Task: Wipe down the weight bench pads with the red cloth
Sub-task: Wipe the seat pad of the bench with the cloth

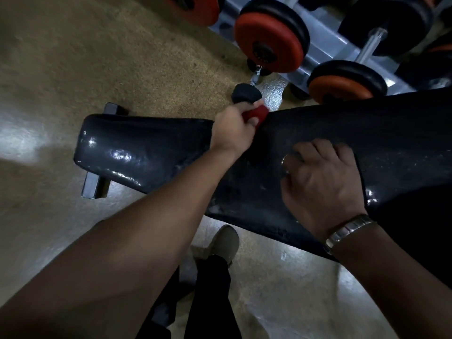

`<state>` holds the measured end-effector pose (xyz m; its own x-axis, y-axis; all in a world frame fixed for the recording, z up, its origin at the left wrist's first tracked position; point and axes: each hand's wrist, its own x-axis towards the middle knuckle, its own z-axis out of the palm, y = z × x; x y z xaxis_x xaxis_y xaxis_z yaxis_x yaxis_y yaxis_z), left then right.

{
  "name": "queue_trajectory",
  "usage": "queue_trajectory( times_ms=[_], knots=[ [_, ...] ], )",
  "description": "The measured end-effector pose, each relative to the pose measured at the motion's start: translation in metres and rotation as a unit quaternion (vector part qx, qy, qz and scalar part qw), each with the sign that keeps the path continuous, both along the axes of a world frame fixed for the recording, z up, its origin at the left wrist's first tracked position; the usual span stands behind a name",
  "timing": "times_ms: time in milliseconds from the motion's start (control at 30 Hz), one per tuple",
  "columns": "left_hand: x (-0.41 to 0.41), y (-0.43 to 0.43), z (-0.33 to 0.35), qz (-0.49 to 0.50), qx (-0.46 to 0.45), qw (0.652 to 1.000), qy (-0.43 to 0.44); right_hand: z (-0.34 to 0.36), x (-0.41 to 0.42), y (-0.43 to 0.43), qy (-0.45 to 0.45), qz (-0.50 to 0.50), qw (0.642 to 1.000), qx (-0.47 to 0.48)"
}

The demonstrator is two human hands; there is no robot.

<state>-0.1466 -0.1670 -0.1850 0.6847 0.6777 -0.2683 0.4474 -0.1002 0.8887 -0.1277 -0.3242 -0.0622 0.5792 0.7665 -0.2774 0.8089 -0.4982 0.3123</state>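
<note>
Left grip [232,128]: fingers curled round bunched cloth [256,113], which touches the far edge of the back pad [367,133], beside the seat pad [137,148]. Right grip [320,182]: resting on back pad, fingers loosely bent, holding nothing. Dumbbells [271,35] beyond back pad.

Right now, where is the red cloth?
Head view, just above centre: the red cloth is bunched in the left hand at the far edge of the bench pad, near a small black dumbbell on the floor.
</note>
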Motion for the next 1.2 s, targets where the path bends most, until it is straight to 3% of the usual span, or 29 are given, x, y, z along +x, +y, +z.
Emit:
queue_trajectory(
  times_ms=[167, 333, 467, 567, 667, 767, 867, 967, 1067, 1200],
  knots=[
    [-0.036, -0.021, 0.003, -0.051, 0.049, 0.995, -0.068, 0.001, 0.001, -0.003, 0.013, -0.002, 1.0, 0.013],
    [-0.033, 0.003, -0.017, 0.025, -0.011, 0.999, 0.044, 0.001, 0.0, -0.004, 0.009, 0.008, 1.0, 0.012],
    [-0.03, -0.015, 0.0, 0.008, 0.008, 0.999, -0.046, -0.001, -0.002, 0.0, -0.008, 0.002, 1.0, 0.005],
    [-0.071, -0.039, -0.001, -0.045, 0.044, 0.995, -0.083, 0.002, -0.001, 0.001, 0.001, -0.001, 1.0, -0.01],
    [-0.103, -0.04, -0.015, -0.042, 0.041, 0.997, -0.039, 0.004, 0.0, 0.001, 0.01, 0.005, 1.0, -0.02],
    [-0.081, -0.024, -0.025, 0.019, 0.01, 0.999, 0.03, 0.001, -0.002, -0.001, 0.004, 0.006, 1.0, -0.009],
    [-0.06, -0.028, -0.013, 0.024, 0.006, 1.0, -0.01, -0.004, -0.005, 0.0, -0.006, -0.003, 1.0, 0.01],
    [-0.09, -0.055, -0.002, -0.046, 0.036, 0.996, -0.068, -0.005, -0.005, 0.0, -0.006, -0.011, 1.0, 0.018],
    [-0.134, -0.063, -0.012, -0.047, 0.061, 0.996, -0.033, -0.001, -0.002, -0.004, 0.005, -0.001, 1.0, 0.013],
    [-0.117, -0.049, -0.027, 0.047, 0.016, 0.998, 0.046, -0.001, -0.002, -0.006, 0.005, 0.012, 1.0, 0.011]
  ],
)
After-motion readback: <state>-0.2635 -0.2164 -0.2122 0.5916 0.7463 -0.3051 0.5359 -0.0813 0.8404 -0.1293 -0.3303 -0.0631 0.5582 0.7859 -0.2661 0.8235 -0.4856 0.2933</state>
